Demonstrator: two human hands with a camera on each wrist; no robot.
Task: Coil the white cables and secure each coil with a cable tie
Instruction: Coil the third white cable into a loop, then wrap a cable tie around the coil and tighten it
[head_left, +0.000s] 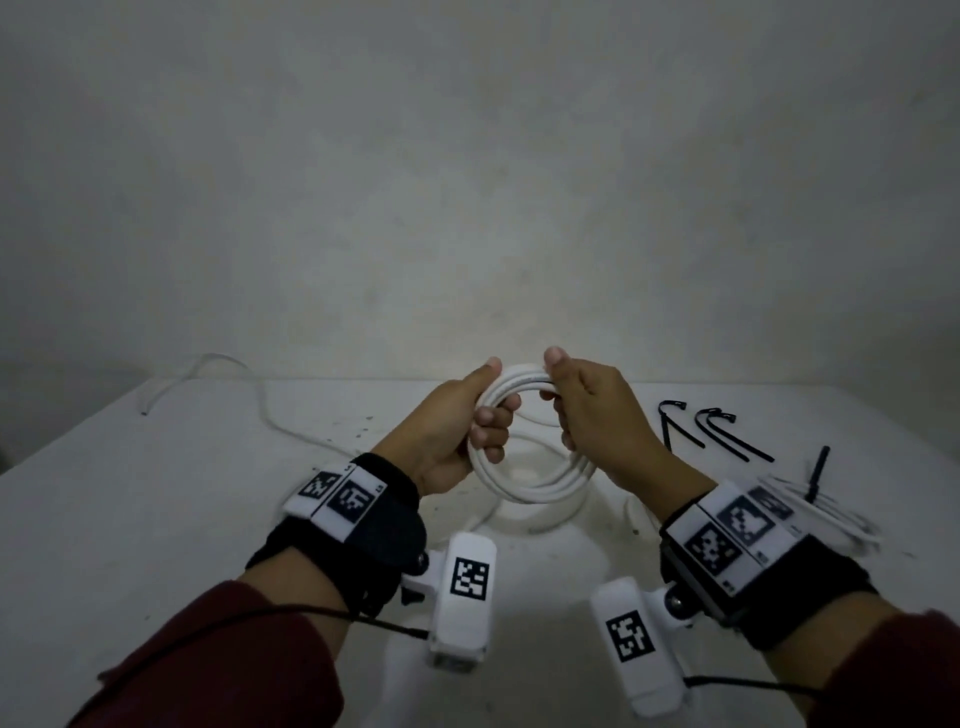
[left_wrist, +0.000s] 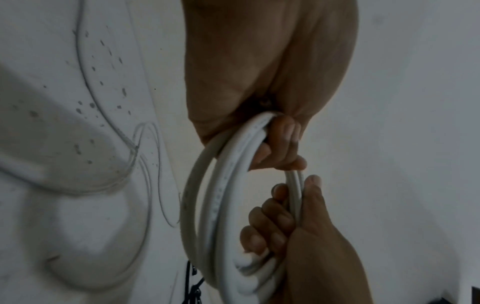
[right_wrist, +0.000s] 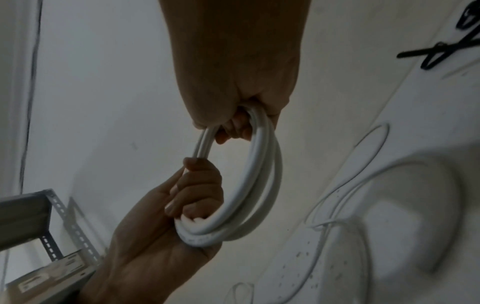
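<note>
Both hands grasp one coil of white cable (head_left: 530, 478), held up above the surface (head_left: 156, 509) between them. Left hand (head_left: 452, 431) has its grip wrapped round the coil's left side, fingers (head_left: 491, 431) curled through the ring and thumb lying along the top. Right hand (head_left: 597, 415) has its grip closed on the upper right of the same coil, thumb up at the top and fingers tucked inside the loop. In the left wrist view the coil (left_wrist: 207, 205) shows several turns lying side by side, clamped by curled fingers (left_wrist: 270, 222) of the other hand at the lower right. In the right wrist view the coil (right_wrist: 259, 185) hangs from the near hand and is held lower down by the far hand (right_wrist: 155, 236).

Black cable ties (head_left: 717, 431) lie on the surface to the right, well apart from the coil. A loose thin white cable (head_left: 270, 410) trails across the surface at the left. Another bundle of white cable (head_left: 831, 514) lies beside the right wrist, blurred.
</note>
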